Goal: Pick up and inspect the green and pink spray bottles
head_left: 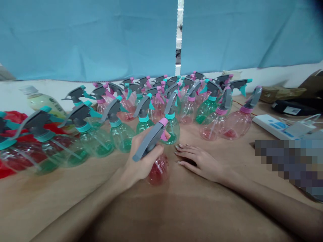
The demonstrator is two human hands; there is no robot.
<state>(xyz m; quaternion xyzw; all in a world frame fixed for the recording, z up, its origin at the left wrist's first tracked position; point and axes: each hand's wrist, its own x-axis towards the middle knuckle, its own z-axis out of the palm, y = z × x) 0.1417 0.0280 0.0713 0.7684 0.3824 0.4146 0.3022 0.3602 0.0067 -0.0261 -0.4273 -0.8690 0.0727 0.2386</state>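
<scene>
My left hand (140, 160) is wrapped round the neck of a pink spray bottle (158, 169) with a grey trigger head (149, 140) and pink nozzle, standing on the brown table (176, 208). Just right of that bottle my right hand (199, 159) lies flat on the table, fingers stretched out and holding nothing. Behind both hands stand several green spray bottles (122, 134) and several pink spray bottles (237, 122), all with grey triggers, crowded across the table's far half.
A pale drink bottle (41, 101) lies at the back left near red plastic (13, 117). A white power strip (277, 127), a black object (290, 108) and cardboard (280, 92) sit at the right. A blue curtain (88, 37) hangs behind.
</scene>
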